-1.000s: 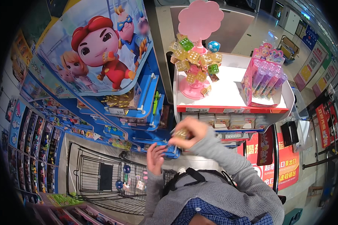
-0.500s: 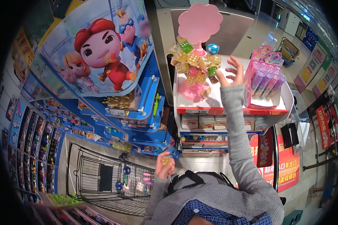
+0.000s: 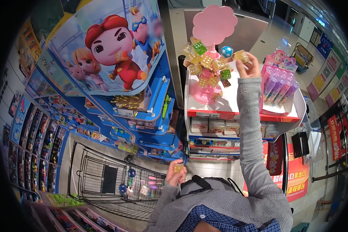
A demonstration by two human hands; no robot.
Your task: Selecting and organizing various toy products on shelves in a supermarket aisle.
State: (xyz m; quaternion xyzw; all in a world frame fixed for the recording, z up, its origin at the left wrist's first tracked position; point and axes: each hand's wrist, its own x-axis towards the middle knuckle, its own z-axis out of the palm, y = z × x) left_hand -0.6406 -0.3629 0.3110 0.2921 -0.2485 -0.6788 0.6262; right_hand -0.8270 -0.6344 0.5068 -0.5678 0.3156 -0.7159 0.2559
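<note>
At the far side of the counter my right hand (image 3: 250, 69) is closed at the fingertips on a translucent yellow die (image 3: 241, 56), just right of a blue-and-white ball (image 3: 227, 51). A pink stand (image 3: 203, 94) with a cloud-shaped top carries a cluster of dice, mostly yellow, plus a green die (image 3: 200, 48). Whether the held die is still joined to the stand, I cannot tell. Low and close to my body, my left hand (image 3: 174, 178) grips another yellow die (image 3: 178, 168) between thumb and fingers.
Right of the stand, a pink box (image 3: 276, 102) displays purple and pink tubes. Blue shelving (image 3: 152, 116) with a large cartoon panel (image 3: 110, 50) rises on the left. A black wire shopping cart (image 3: 92, 193) with several small goods stands at lower left. Red signs (image 3: 296, 174) stand at right.
My right hand was open beside the dice; now its fingers have closed on a yellow die, slightly farther right and up. The left hand keeps its die. The whole view has shifted slightly.
</note>
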